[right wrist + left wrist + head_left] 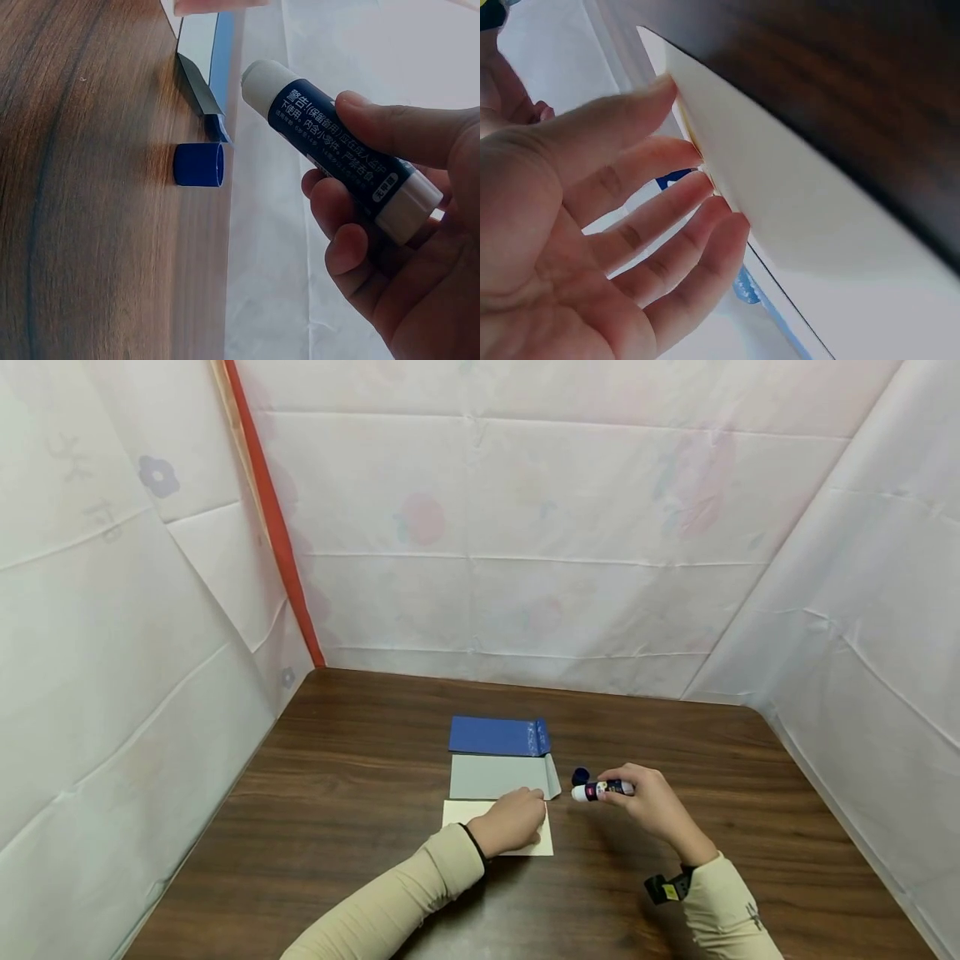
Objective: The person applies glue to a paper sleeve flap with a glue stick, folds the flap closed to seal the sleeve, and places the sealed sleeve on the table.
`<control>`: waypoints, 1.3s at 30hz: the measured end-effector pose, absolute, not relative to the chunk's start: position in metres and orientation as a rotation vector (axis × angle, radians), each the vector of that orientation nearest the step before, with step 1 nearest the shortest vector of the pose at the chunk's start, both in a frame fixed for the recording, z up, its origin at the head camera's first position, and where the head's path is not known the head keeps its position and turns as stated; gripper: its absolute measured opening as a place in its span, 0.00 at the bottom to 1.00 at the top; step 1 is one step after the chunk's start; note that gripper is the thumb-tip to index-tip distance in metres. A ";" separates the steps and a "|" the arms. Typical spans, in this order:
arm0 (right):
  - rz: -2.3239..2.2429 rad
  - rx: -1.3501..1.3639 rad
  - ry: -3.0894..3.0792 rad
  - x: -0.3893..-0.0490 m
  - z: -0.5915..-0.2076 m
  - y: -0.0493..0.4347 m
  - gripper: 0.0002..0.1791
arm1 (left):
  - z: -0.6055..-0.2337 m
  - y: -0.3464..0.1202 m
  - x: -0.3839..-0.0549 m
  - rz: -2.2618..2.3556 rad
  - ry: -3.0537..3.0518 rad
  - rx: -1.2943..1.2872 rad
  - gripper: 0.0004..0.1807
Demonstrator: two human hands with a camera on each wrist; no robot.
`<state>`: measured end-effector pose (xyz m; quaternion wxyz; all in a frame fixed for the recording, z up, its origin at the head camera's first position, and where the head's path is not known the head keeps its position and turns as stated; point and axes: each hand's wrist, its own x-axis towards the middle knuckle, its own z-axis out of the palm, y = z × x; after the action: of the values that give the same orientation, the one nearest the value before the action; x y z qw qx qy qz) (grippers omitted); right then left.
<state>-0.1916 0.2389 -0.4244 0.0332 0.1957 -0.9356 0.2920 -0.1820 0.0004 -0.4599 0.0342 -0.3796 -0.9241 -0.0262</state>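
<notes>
In the head view my left hand [513,822] rests on the cream paper piece [457,812], near its right end. The left wrist view shows its thumb and bent fingertips touching the cream paper [780,180]; they do not wrap round it. My right hand [651,802] grips an uncapped glue stick [603,790] above the table, its white tip pointing left. Thumb and fingers close round the dark label of the glue stick [337,142] in the right wrist view. A blue cap [198,165] stands on the table beside it.
A grey paper piece [495,777] with a raised right flap lies beyond the cream one. Farther back is a blue paper piece [487,736], with whitish marks near its right end. Pale sheets [525,527] hang round the brown table [337,760].
</notes>
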 end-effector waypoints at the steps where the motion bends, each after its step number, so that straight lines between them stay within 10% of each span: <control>1: 0.898 0.602 -2.879 -0.192 -0.424 0.239 0.11 | -0.460 0.001 -0.182 -0.078 -2.832 -1.159 0.12; 25: 0.884 0.592 -2.879 -0.193 -0.424 0.238 0.11 | -0.452 0.011 -0.184 0.017 -2.906 -1.084 0.04; 39: 0.883 0.605 -2.861 -0.192 -0.424 0.237 0.12 | -0.450 0.016 -0.182 0.079 -2.976 -1.080 0.17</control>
<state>-0.1916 0.2371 -0.4240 0.0434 0.1979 -0.9357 0.2889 -0.1824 0.0156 -0.4498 -0.0128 -0.3409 -0.9397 0.0248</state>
